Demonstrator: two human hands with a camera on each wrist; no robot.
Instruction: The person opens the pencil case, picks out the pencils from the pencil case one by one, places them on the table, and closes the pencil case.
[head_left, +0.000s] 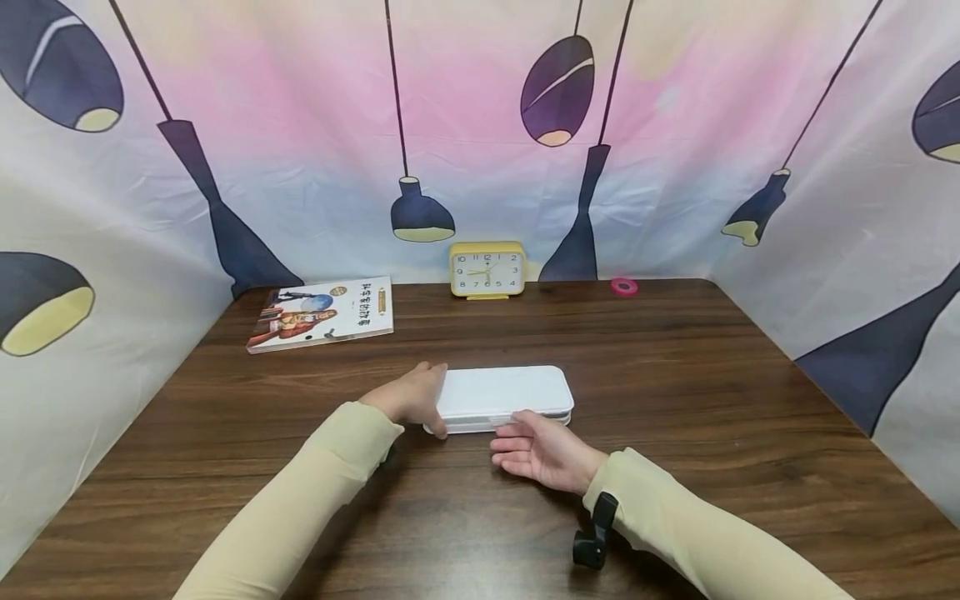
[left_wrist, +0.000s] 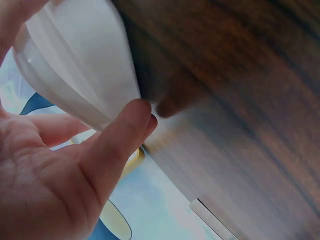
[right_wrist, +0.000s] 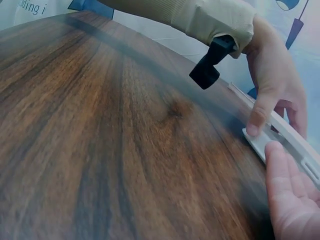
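A flat white case [head_left: 502, 390] with rounded corners and a lid lies lengthwise on the brown wooden table. My left hand [head_left: 408, 396] grips its left end, the thumb at the near corner and the fingers round the far side. Seen from the left wrist, the case [left_wrist: 95, 60] sits between thumb and fingers. At the front edge, right of centre, my right hand [head_left: 551, 454] is turned palm up with fingers extended and its thumb against the lid's edge. In the right wrist view, a narrow gap shows along the side of the case [right_wrist: 257, 142].
Toward the back left lies a book [head_left: 322, 312] with an illustrated cover. A yellow alarm clock [head_left: 487, 271] stands at the back edge, and a small pink ring-shaped object [head_left: 624, 287] lies to its right. A patterned curtain [head_left: 480, 183] hangs behind the table [head_left: 675, 367].
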